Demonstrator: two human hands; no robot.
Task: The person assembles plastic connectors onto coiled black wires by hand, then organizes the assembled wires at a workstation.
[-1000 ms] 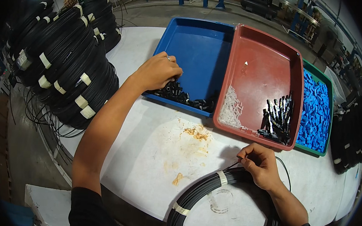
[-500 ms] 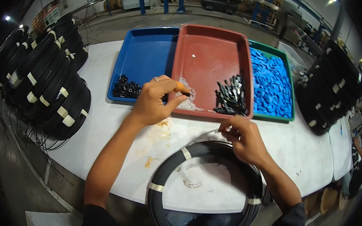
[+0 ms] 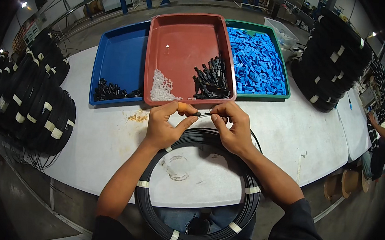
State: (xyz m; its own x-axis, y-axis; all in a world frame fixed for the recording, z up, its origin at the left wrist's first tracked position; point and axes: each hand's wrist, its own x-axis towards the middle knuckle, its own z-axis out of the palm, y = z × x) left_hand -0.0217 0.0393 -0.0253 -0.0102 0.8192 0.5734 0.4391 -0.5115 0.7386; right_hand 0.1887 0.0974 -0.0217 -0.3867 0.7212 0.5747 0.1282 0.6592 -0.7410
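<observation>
My left hand (image 3: pixel 166 125), an orange wrap round one finger, pinches a small black fitting (image 3: pixel 197 114) by its end. Facing it, my right hand (image 3: pixel 234 128) grips a thin black cable end (image 3: pixel 207 114) between thumb and fingers. Fitting and cable end lie nearly in line, very close together; whether they touch I cannot tell. Beneath both hands is a large coil of black cable (image 3: pixel 145 206), bound with pale tape, partly on the table and partly over its near edge. The red tray (image 3: pixel 189 39) just beyond holds white sleeves (image 3: pixel 161 87) and black connectors (image 3: pixel 212 80).
A blue tray (image 3: pixel 121 52) with black fittings (image 3: pixel 112 91) adjoins the red one on the left. On the right, a green tray (image 3: pixel 287 88) is full of blue clips (image 3: pixel 256 64). Stacked cable coils (image 3: pixel 28 108) stand left, more coils (image 3: pixel 332 63) right. A person (image 3: pixel 380 146) is at far right.
My left hand has come back from the red tray with the black fitting. My right hand has risen with the cable end, and the hands now meet above the coil. The view has shifted right.
</observation>
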